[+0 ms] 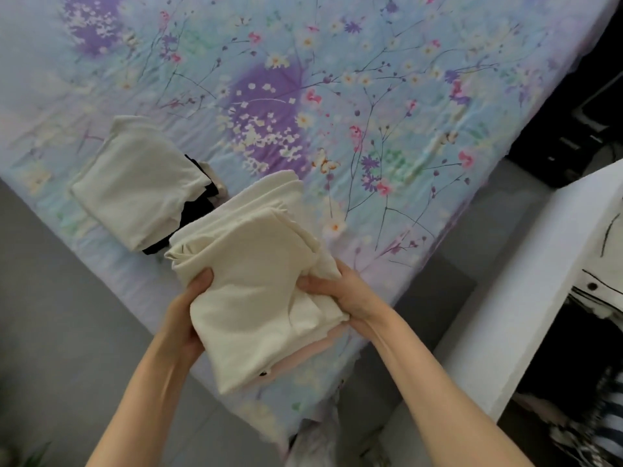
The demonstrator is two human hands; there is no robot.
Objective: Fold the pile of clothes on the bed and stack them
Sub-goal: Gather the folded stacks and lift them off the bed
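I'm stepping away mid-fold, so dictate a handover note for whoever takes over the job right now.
The left grip holds the left side of a folded cream bundle; the right grip holds its right side.
The bundle is at the near edge of the bed, a pale pink layer under it.
A second stack, cream over a black garment, lies on the bed just left of it.
Done: all clothes in view are folded.
Left: probably combine bundle and stack; no loose clothes show.
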